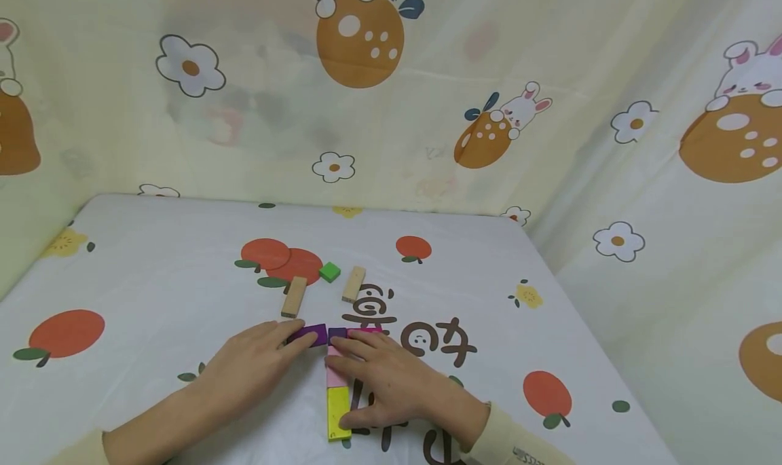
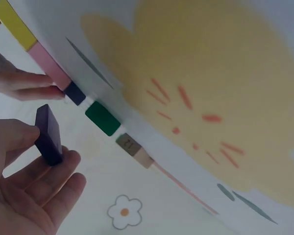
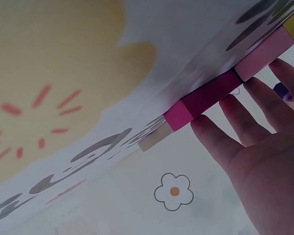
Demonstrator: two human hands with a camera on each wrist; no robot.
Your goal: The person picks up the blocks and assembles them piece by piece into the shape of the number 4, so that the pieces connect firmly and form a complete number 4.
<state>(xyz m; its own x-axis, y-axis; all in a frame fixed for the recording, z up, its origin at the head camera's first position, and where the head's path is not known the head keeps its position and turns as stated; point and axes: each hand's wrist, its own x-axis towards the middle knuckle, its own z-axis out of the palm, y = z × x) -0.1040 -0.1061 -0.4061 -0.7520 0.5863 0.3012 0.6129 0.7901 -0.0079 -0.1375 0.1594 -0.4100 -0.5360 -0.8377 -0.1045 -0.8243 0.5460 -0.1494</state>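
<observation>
My left hand point(image 1: 253, 356) pinches a purple block point(image 2: 49, 134) between thumb and fingertips, at the left of a row of blocks. At the row's middle is a dark blue block point(image 1: 337, 335); a magenta block point(image 3: 206, 100) extends to its right. Below the dark blue one, a pink block point(image 1: 337, 379) and a yellow block point(image 1: 338, 407) run in line toward the near edge. My right hand point(image 1: 397, 377) lies over this corner with its fingers extended, fingertips against the magenta and pink blocks and thumb at the yellow block. It partly covers the magenta and pink blocks.
Beyond the row lie a green block point(image 1: 330, 272) and two plain wooden blocks, the left wooden block point(image 1: 294, 297) and the right wooden block point(image 1: 354, 284). A printed white cloth point(image 1: 183, 268) covers the table; a printed curtain point(image 1: 256, 132) hangs behind it.
</observation>
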